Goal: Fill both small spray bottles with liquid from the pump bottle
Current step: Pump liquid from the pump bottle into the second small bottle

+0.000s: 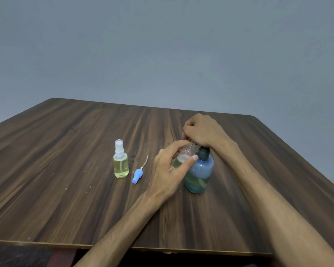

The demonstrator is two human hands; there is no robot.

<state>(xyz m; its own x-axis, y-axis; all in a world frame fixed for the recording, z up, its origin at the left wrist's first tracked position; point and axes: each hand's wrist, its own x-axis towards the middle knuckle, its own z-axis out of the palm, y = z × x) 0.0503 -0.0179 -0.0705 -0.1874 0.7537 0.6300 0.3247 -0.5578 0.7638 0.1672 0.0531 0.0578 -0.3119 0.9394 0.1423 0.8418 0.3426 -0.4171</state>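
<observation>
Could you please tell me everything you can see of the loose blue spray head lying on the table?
The blue spray head looks like light blue plastic, with a thin pale dip tube running up and to the right from it. It lies on its side on the wooden table, unscrewed from any bottle. It rests between the capped spray bottle of yellowish liquid and the left hand. Nothing but the table touches it.
</observation>
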